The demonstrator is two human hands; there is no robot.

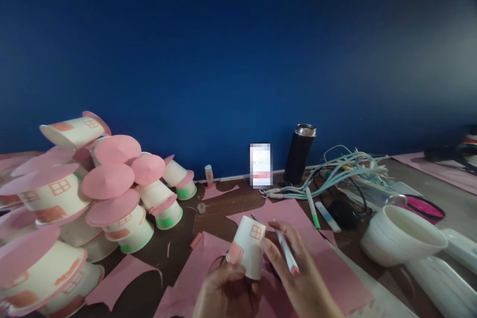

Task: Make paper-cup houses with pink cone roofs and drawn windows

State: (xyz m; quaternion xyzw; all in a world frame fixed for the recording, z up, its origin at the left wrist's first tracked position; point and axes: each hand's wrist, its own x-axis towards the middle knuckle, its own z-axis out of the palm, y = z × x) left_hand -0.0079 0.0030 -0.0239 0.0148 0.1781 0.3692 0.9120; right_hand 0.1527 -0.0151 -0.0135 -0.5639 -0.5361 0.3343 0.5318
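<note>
A white paper cup (250, 238) is tilted in my left hand (227, 288), fingers wrapped round its lower part. Drawn on its side are a pinkish-orange window grid and a filled patch like a door. My right hand (308, 280) grips a white marker (285, 244) with a pink end pointing toward me. Fingers of that hand are close against the cup's right side; whether they touch it I cannot tell. Beneath both hands lie sheets of pink paper (335, 271).
Decorated paper cups with pink cone roofs (108, 181) are piled at left. Behind stand a glue stick (209, 175), a phone (261, 166) and a black flask (299, 154). Rightward lie a green marker (313, 208), tangled cables (328, 179) and a stack of white cups (383, 238).
</note>
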